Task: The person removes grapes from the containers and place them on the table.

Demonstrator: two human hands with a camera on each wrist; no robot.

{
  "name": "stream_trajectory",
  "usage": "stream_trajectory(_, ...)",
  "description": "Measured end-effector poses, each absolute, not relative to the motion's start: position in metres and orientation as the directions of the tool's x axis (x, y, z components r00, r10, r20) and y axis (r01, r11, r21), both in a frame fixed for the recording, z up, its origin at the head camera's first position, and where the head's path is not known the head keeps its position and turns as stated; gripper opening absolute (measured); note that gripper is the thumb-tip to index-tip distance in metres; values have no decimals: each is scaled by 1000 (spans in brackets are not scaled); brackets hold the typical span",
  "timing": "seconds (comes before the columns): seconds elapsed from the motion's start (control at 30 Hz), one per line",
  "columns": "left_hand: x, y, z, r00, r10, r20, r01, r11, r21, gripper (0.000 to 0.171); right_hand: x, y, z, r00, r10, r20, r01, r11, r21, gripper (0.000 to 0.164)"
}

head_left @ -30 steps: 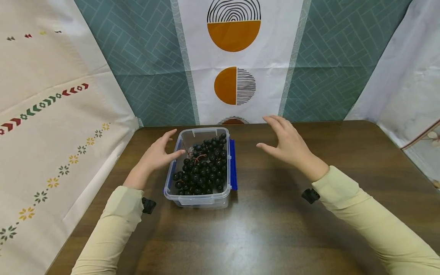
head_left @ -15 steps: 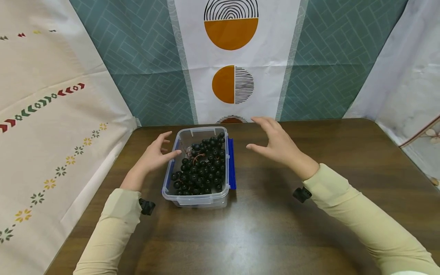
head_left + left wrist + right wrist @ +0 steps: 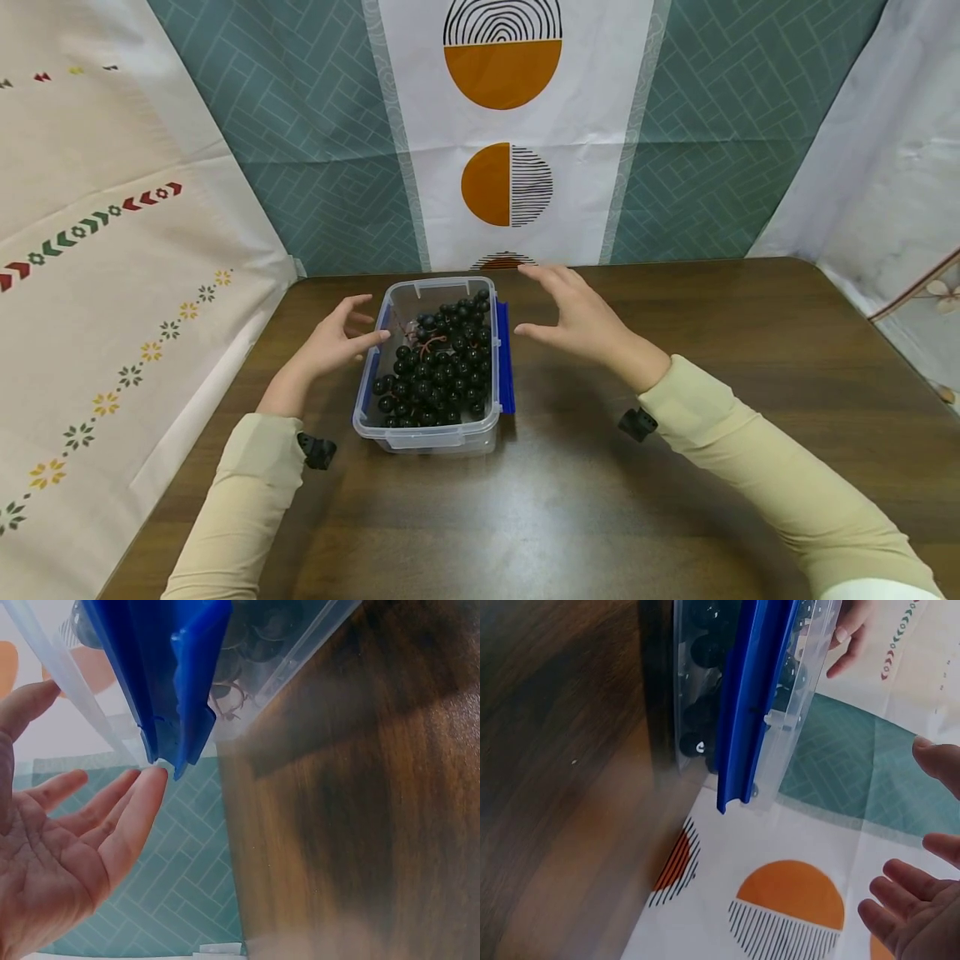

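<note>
A clear plastic food container (image 3: 442, 439) without a lid on top stands on the table, left of the middle. Blue clip flaps (image 3: 506, 358) hang from its long sides. Bunches of dark grapes (image 3: 431, 383) with reddish stems lie inside. My left hand (image 3: 333, 337) hovers at the container's left rim, fingers spread and thumb tip overlapping the rim in the head view. In the left wrist view its fingertips (image 3: 156, 776) come close to a blue flap (image 3: 161, 675). To the right of the container, my right hand (image 3: 581, 321) is held in the air, thumb apart from the fingers, holding nothing.
The brown wooden table (image 3: 712, 400) ends at a patterned teal and white cloth (image 3: 675, 167) behind the container. A cream embroidered cloth (image 3: 150, 275) runs along the left, and a pale cloth (image 3: 885, 167) hangs on the right. Each wrist carries a small black camera (image 3: 637, 423).
My right hand has moved left, nearer to the container. The left hand has shifted slightly left and down in the view. The container stays in place on the table.
</note>
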State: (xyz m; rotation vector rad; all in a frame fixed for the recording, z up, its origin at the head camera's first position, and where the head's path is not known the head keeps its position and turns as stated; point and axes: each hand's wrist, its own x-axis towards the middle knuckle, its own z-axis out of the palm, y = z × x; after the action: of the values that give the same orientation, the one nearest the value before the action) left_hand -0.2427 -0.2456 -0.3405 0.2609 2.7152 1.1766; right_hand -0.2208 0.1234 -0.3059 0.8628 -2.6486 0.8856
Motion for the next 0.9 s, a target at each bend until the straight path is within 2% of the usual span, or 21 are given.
stream_trajectory(0.3,-245,-249,-344,-964,240,-110,70,635,770,78,-221,111,-303,-805,-491,333,-593,646,-481,78)
stream_trajectory(0.53,-245,-253,-342,-952,268,-148,44,597,801,76,-223,102,-303,-782,-536,317,-621,630,-467,79)
stream_trajectory(0.9,-247,-255,-341,-945,284,-161,32,573,819,73,-226,91,-308,-786,-573,234,-605,632,-484,81)
